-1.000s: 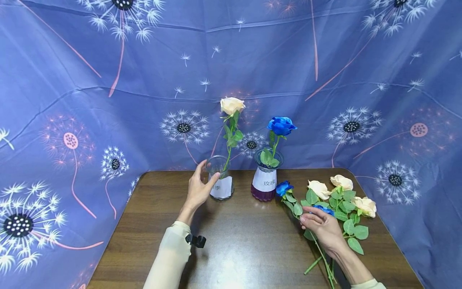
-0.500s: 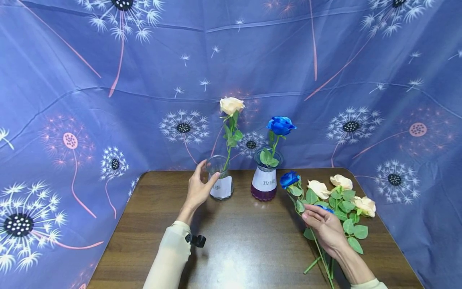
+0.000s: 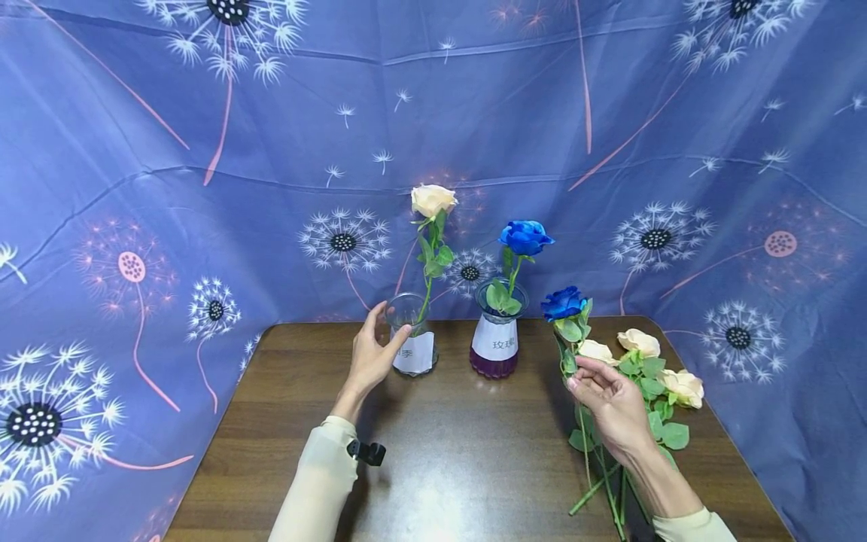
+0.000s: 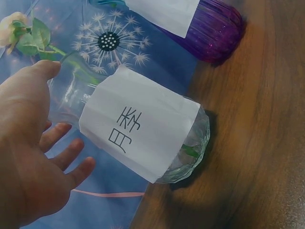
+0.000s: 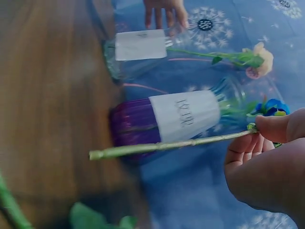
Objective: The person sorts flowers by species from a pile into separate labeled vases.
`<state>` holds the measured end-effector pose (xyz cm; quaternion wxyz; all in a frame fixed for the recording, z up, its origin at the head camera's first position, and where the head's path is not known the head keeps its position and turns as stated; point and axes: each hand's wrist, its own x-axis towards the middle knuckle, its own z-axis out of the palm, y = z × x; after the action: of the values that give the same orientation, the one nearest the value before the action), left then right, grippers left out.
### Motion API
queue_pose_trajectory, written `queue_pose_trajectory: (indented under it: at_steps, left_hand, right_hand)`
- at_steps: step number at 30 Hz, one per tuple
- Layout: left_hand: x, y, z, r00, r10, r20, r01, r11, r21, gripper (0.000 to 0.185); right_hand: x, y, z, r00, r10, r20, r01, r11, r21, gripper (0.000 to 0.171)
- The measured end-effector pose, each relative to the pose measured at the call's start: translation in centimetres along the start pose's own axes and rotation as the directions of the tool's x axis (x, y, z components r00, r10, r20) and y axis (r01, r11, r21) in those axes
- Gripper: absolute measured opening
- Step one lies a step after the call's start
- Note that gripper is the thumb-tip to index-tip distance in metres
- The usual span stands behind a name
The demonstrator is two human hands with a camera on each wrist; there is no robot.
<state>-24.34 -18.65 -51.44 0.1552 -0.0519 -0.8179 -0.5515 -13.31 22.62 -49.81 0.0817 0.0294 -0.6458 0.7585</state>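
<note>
left hand (image 3: 371, 355) curls round clear vase (image 3: 412, 335) with 1 cream rose, steadying it | purple vase (image 3: 496, 342) holds 1 blue rose | right hand (image 3: 609, 403) pinches blue rose (image 3: 564, 302) stem, lifted off tabletop (image 3: 447, 452) | best: keep stem upright, aim cut end at purple mouth, clear of cream pile (image 3: 650, 361)

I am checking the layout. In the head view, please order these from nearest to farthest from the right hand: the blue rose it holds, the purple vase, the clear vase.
Measured from the right hand:
1. blue rose: its stem is pinched in the fingers.
2. purple vase: table centre, to the hand's left.
3. clear vase: farther left, held by the left hand.
</note>
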Motion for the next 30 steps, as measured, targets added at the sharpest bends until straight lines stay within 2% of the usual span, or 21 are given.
queue_pose_trajectory:
  at_steps: [6,9,12,14,16,17,20,23,25,26,27,29,30]
  left_hand:
    - [-0.1,-0.1,0.2,1.0,-0.013,-0.007,0.014,0.999,0.037,0.079]
    - [-0.3,0.0,0.4,1.0,0.001,-0.027,0.0,0.998,0.06,0.082]
    - [-0.7,0.3,0.8,0.997,0.036,-0.075,-0.029,0.995,0.097,0.084]
    - [-1.0,0.6,1.3,0.987,0.088,-0.136,-0.071,0.989,0.127,0.084]
    - [-1.2,1.2,1.9,0.965,0.162,-0.207,-0.129,0.978,0.164,0.083]
    - [-1.2,1.5,2.3,0.948,0.208,-0.242,-0.167,0.969,0.18,0.081]
    - [-1.2,2.8,3.5,0.88,0.363,-0.307,-0.302,0.925,0.229,0.074]
    - [-1.2,4.3,4.8,0.817,0.491,-0.301,-0.43,0.868,0.249,0.066]
    - [-1.3,5.2,5.7,0.799,0.537,-0.272,-0.485,0.842,0.239,0.063]
    - [-1.3,5.6,6.1,0.796,0.549,-0.254,-0.503,0.834,0.227,0.063]
    - [-1.3,5.9,6.6,0.802,0.551,-0.232,-0.512,0.833,0.21,0.063]
    - [-1.4,6.5,7.5,0.829,0.53,-0.177,-0.505,0.846,0.169,0.064]
    - [-1.3,6.7,8.0,0.85,0.507,-0.145,-0.487,0.86,0.153,0.066]
  right_hand:
    - [1.6,-2.3,1.2,0.997,-0.068,-0.024,0.068,0.997,0.022,0.04]
    - [2.2,-3.4,1.7,0.995,-0.101,-0.025,0.101,0.995,0.017,0.04]
    - [2.8,-4.3,2.1,0.99,-0.137,-0.033,0.138,0.99,0.011,0.041]
    - [3.2,-4.9,2.4,0.987,-0.157,-0.045,0.157,0.988,-0.001,0.041]
    - [3.6,-5.4,2.7,0.982,-0.178,-0.055,0.177,0.984,-0.024,0.04]
    - [3.8,-5.7,2.9,0.98,-0.189,-0.06,0.187,0.982,-0.033,0.04]
    - [4.5,-6.5,3.4,0.973,-0.217,-0.072,0.214,0.975,-0.057,0.04]
    - [5.1,-7.2,4.1,0.967,-0.24,-0.088,0.237,0.97,-0.05,0.042]
    - [5.6,-7.8,4.7,0.962,-0.256,-0.097,0.252,0.967,-0.044,0.043]
    - [5.8,-8.1,5.0,0.959,-0.266,-0.1,0.263,0.964,-0.042,0.043]
    - [6.1,-8.4,5.4,0.955,-0.277,-0.102,0.275,0.961,-0.034,0.043]
    - [6.7,-9.0,6.1,0.946,-0.306,-0.104,0.305,0.952,-0.027,0.044]
    - [7.1,-9.4,6.4,0.941,-0.323,-0.103,0.322,0.946,-0.025,0.044]
